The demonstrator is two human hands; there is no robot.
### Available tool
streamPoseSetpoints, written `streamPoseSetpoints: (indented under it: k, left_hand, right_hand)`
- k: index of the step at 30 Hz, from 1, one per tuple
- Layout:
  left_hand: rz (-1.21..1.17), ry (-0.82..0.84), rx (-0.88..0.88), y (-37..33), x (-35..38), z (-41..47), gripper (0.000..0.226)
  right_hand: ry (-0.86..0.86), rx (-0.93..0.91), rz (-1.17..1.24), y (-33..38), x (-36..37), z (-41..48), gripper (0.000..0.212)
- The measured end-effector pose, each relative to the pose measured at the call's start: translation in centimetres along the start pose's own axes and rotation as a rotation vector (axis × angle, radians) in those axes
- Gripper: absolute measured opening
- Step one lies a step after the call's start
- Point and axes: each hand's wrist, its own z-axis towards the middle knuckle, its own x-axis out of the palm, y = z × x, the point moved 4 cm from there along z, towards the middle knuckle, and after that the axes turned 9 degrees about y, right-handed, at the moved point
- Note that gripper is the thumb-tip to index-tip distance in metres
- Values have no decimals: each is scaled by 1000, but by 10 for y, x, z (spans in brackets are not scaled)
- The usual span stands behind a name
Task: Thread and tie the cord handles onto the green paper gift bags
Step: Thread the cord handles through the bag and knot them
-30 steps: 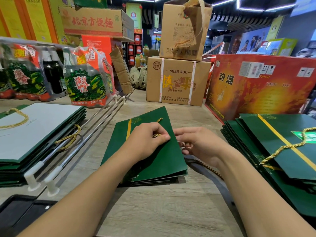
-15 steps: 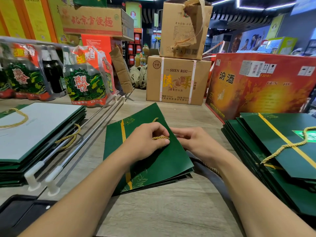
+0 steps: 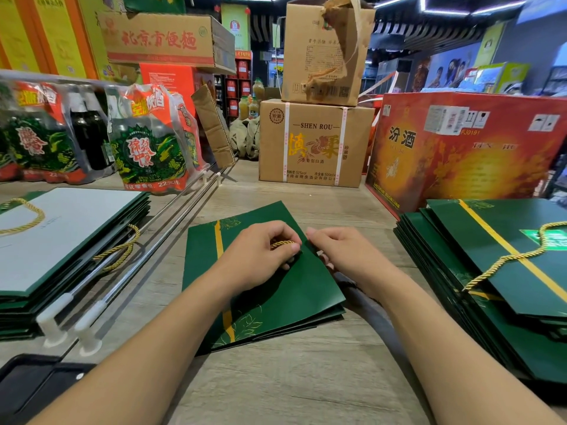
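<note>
A flat green paper gift bag with a gold stripe lies in the middle of the wooden table. My left hand rests on the bag and pinches a short loop of gold cord between thumb and fingers. My right hand sits at the bag's right edge, fingers curled under by that edge. What those fingers hold is hidden. A dark length of cord trails along the table under my right wrist.
A stack of green bags with a gold cord handle lies at the right. Another stack with cord handles lies at the left, beside two metal rods. Cartons, a red box and bottle packs stand behind.
The green bag has turned clockwise under my hands, showing more of its gold stripe. My left hand's fingers have gathered the cord into a small loop; my right hand stays at the bag's edge.
</note>
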Motion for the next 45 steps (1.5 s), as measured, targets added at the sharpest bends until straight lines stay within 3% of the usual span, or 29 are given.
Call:
streamPoseSetpoints:
  k: [4, 17, 27, 42, 45]
  left_hand:
    - [-176, 47, 53, -7, 0, -2, 7]
    - [105, -39, 26, 0, 0, 2, 10]
    - [84, -118, 6, 1, -4, 1, 13]
    - [206, -80, 60, -1, 2, 3, 6]
    - [220, -95, 47, 1, 3, 5, 6]
  right_hand:
    - [-43, 30, -58, -5, 3, 2, 37]
    - [-23, 105, 72, -7, 4, 2, 25]
    - [39, 124, 154, 0, 3, -6, 20]
    - [88, 74, 167, -8, 0, 2, 6]
    - [128, 52, 223, -8, 1, 4, 19]
